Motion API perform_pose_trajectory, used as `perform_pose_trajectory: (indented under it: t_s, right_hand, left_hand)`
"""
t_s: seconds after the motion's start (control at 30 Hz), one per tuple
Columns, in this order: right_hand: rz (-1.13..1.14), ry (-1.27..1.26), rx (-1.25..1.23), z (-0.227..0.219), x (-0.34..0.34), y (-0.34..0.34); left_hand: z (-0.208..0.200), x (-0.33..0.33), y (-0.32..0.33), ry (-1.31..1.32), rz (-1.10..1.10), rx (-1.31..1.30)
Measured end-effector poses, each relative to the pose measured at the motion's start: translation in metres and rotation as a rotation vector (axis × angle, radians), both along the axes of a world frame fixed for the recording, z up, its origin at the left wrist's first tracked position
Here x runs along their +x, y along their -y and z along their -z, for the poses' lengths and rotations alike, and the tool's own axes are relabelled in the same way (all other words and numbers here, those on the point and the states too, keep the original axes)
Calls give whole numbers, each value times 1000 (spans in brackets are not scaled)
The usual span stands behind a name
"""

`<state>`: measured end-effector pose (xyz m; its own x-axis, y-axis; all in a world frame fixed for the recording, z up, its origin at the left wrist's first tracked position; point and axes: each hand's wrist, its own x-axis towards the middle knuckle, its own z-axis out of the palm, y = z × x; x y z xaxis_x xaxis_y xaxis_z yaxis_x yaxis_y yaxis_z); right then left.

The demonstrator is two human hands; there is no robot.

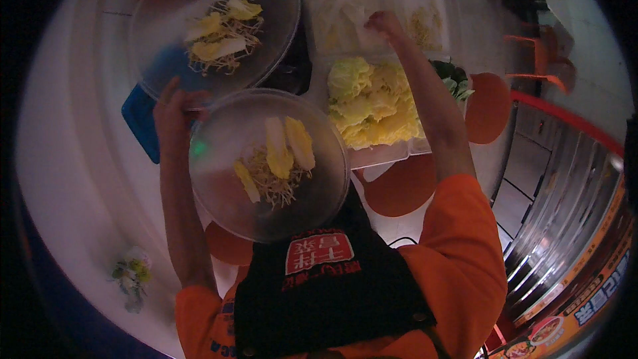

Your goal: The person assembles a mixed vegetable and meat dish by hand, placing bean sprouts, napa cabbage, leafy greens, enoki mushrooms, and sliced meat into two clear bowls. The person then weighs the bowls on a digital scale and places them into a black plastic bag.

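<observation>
Two wide, see-through bowls sit at my left. The far bowl (156,33) and the near bowl (222,209) each contain bean sprouts and pieces of yellow-white cabbage leaf. Between their rims is my left hand (176,103), its fingers closed at the edge where the bowls meet; which rim it grips is hard to tell. My right hand (385,24) reaches out over a tray compartment with pale, translucent strips (342,10), fingertips pinched together. Anything between them is too small to make out. Under my right forearm lies a heap of yellow cabbage leaves (375,103).
Beside the pale strips, another compartment holds sprouts (425,26). Dark green leaves (453,80) show right of the cabbage. A blue basket (139,119) lies partly under the far bowl. Orange stools (399,189) stand below, and a metal-slatted shutter (558,219) is at the right.
</observation>
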<state>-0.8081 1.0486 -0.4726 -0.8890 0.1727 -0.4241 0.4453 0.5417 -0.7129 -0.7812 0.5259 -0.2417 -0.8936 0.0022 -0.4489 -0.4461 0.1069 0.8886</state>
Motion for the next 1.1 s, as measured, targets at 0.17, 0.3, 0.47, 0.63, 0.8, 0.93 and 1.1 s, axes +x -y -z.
perform_pose_trajectory:
  t_s: [0.17, 0.3, 0.47, 0.63, 0.8, 0.93, 1.1]
  right_hand:
    - [76, -9, 146, -23, -4, 13]
    - [104, 38, 109, -48, -7, 20]
    - [-207, -160, 619, -66, -5, 27]
    - [-30, -144, 403, -66, -6, 20]
    - [-149, -14, 451, -68, -7, 3]
    - [-48, -65, 214, -85, 3, 1]
    - [237, -17, -447, -147, 10, 12]
  left_hand:
    - [-5, -3, -4, 87, -73, 28]
    - [-6, -3, -5, 58, -44, 17]
    - [-4, -7, -4, 88, 1, -15]
    - [-5, -8, -8, 86, -1, -11]
    - [-12, -8, -17, 95, -26, 12]
    - [-14, -7, -20, 89, -24, -1]
    - [-10, -7, -19, 49, -19, 33]
